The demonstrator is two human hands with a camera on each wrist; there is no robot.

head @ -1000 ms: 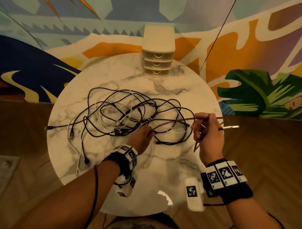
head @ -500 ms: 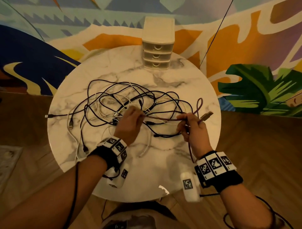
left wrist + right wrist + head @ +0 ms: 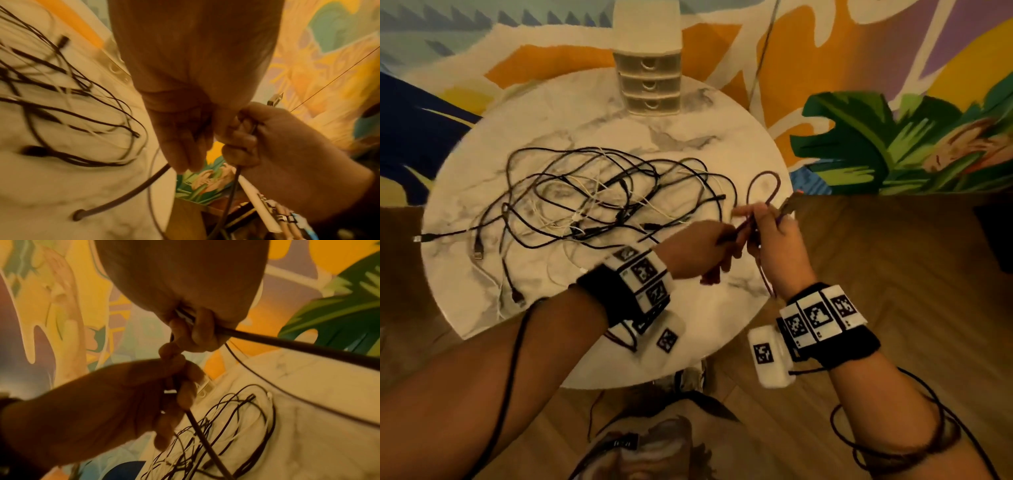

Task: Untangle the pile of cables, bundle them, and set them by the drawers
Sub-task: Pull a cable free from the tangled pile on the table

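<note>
head view: one dark reddish cable is held up at the right edge of the table, its loop rising away from the person and a tail hanging down toward them. right hand grips it in curled fingers, a metal plug poking out; left hand pinches the same cable just beside it. remaining pile of cables, thin black and white ones too knotted to count, sprawls on the one round marble table. one cream plastic drawer unit, three drawers, stands at the far edge.
</note>
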